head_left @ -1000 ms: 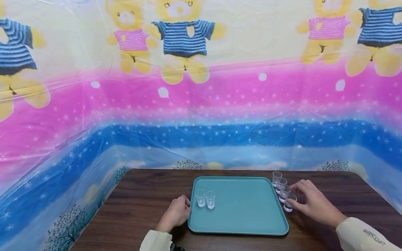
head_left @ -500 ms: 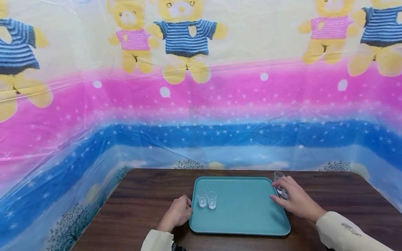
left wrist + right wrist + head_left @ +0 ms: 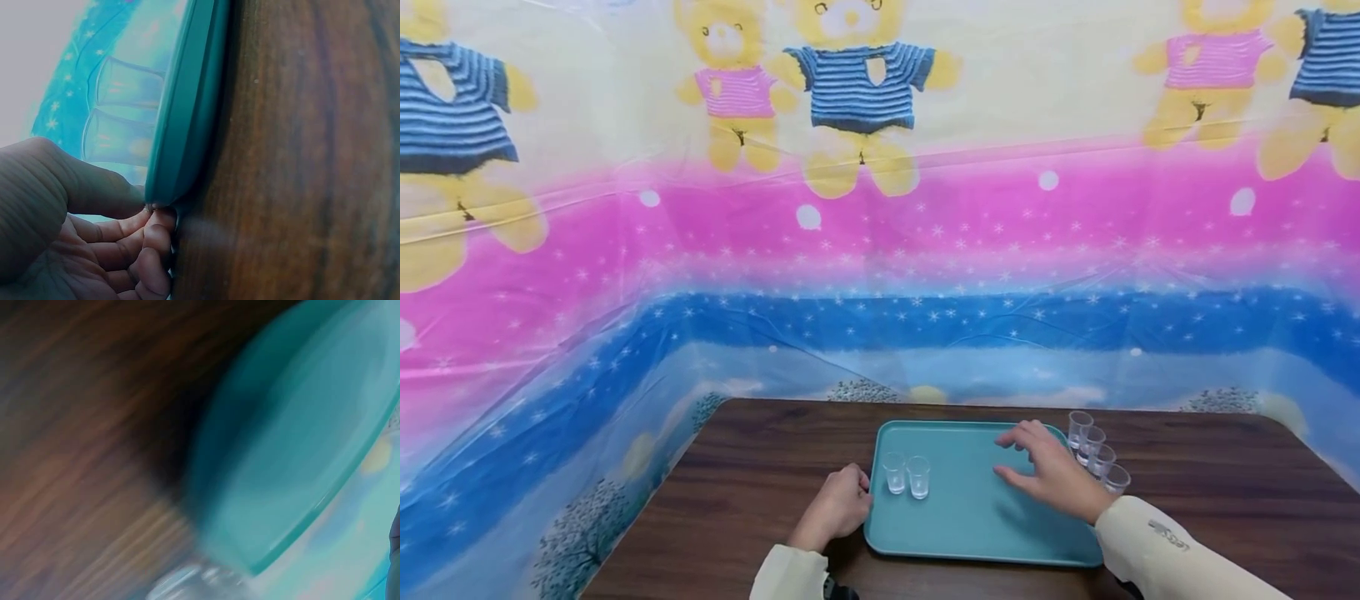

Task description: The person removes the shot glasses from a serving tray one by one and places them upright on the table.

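Note:
My left hand [image 3: 837, 504] grips the left edge of a teal tray [image 3: 970, 529]. In the left wrist view the thumb [image 3: 103, 190] lies on the tray's rim with the fingers curled under it. Two clear shot glasses stand side by side on the tray's left part, one glass [image 3: 894, 473] left of the other glass [image 3: 918, 477]. Above the tray's right half hovers my right hand [image 3: 1051, 471], thumb and fingers spread with nothing between them. In the right wrist view only a sliver of that hand [image 3: 394, 562] shows at the right edge.
Several more clear shot glasses stand in a slanting row on the dark wooden table [image 3: 752, 467], just past the tray's right edge; the farthest glass [image 3: 1080, 428] is near the back corner. A printed bear curtain [image 3: 880, 325] hangs behind the table and along its sides.
My right hand has moved left from the row of shot glasses to over the tray, holding nothing. The left hand stays at the tray's edge; the head view has shifted slightly.

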A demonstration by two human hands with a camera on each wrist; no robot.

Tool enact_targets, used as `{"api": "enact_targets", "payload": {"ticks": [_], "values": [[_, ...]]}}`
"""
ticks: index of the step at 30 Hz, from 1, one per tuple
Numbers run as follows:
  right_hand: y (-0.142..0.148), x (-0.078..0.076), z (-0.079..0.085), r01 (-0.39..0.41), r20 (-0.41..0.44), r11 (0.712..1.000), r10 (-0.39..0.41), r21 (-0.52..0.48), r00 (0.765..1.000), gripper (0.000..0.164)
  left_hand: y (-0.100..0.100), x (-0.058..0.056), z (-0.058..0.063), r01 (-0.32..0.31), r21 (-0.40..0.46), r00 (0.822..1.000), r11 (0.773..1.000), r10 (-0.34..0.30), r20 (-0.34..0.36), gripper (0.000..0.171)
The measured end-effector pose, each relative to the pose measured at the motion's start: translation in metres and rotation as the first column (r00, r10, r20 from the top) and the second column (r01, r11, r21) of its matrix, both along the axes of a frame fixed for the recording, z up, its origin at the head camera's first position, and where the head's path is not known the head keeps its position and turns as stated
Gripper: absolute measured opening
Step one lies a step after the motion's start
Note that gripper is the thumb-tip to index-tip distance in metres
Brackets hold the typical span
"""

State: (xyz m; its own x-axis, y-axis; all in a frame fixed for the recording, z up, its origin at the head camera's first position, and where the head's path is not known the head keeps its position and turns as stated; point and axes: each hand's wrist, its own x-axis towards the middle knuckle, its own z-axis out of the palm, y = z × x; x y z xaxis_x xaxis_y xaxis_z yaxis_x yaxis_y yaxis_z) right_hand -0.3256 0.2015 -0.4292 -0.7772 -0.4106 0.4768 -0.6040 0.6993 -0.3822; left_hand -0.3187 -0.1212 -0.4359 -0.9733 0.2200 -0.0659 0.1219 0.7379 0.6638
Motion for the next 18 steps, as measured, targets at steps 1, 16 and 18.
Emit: {"api": "enact_targets", "payload": {"ticks": [1, 16, 18], "values": [[-0.005, -0.001, 0.0, -0.01, 0.006, 1.0, 0.01, 0.001, 1.0, 0.03, 0.0, 0.0, 0.0, -0.002, -0.001, 1.0, 1.0, 0.002, -0.002, 0.004], [-0.071, -0.007, 0.001, -0.071, 0.135, 0.997, 0.071, -0.002, 0.988, 0.036, 0.0, 0.0, 0.001, -0.004, 0.008, 1.0, 1.0, 0.004, -0.003, 0.005], [-0.079, -0.008, 0.0, -0.086, 0.144, 0.996, 0.086, -0.002, 0.986, 0.035, -0.001, 0.0, 0.001, -0.001, 0.009, 1.0, 1.0, 0.001, -0.009, 0.005]]}}
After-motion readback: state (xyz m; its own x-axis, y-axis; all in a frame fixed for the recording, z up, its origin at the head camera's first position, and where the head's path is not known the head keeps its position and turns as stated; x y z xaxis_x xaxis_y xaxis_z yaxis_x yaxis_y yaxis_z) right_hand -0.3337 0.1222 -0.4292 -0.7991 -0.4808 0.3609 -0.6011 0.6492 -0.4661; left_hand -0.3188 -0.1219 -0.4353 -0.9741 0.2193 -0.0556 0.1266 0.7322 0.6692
